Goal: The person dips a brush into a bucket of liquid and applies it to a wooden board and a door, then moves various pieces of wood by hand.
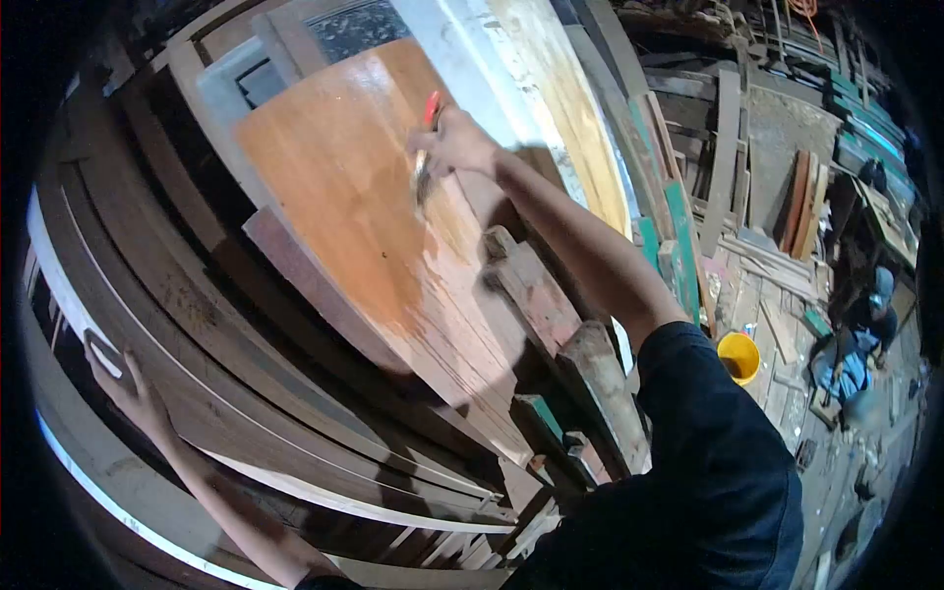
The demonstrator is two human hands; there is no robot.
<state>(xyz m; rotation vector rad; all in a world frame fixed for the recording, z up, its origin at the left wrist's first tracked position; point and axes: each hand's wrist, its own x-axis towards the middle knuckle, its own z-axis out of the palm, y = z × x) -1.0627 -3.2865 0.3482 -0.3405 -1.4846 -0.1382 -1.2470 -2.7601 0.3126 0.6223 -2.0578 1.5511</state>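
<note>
My right hand is closed around a paintbrush with a red handle. Its bristles point down against a wide wooden board, which leans at a slant. The board's upper and left part is coated a glossy orange-brown, while bare pale wood shows toward its lower right. Off to the left, my left hand grips the edge of a long plank with a white edge, fingers and thumb on either side of it.
Long dark planks stand stacked at the left. Rough timber offcuts crowd the board's right side. A yellow bucket stands on the littered floor, and another person is low down at the far right. Lumber fills the background.
</note>
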